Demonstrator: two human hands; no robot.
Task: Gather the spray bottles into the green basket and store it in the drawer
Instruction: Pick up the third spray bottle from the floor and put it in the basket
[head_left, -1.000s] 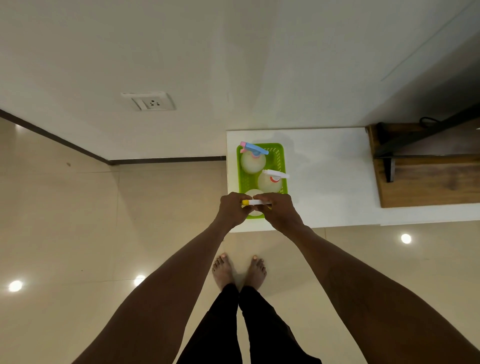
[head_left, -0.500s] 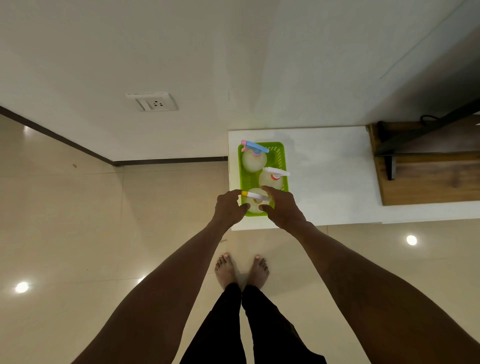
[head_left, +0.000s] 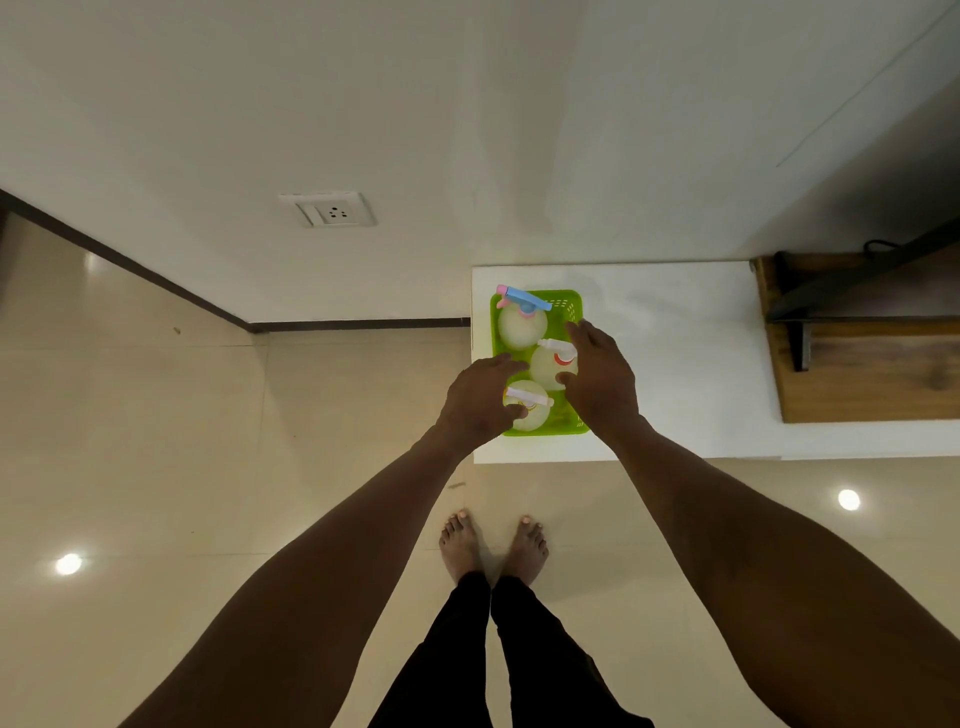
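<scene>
Green plastic marks the basket (head_left: 571, 306), which sits at the left end of a white table (head_left: 675, 364) set against a pale wall. Three pale spray bottles stand inside it in a staggered row: the far one (head_left: 521, 326) carries a blue and pink trigger head, the middle one (head_left: 551, 366) a white head with a red collar, and the near one (head_left: 529, 410) a white head with a touch of yellow. Both hands reach into the basket from the near side. The left hand (head_left: 480, 402) lies over the basket's left rim with its fingers loosely spread — fingertips touching the near bottle, not wrapped around it. The right hand (head_left: 602, 379) hovers over the right rim, fingers extended and apart, its thumb beside the middle bottle; whether it actually touches the bottle or the rim cannot be told. Neither hand grips anything. A dark wooden shelf (head_left: 872, 374) adjoins the table's right end. On the wall to the left sits a white socket plate (head_left: 328, 209). Below, the person's bare feet (head_left: 493, 545) stand together on a glossy beige tiled floor (head_left: 156, 467) — well short of the table's front edge.
</scene>
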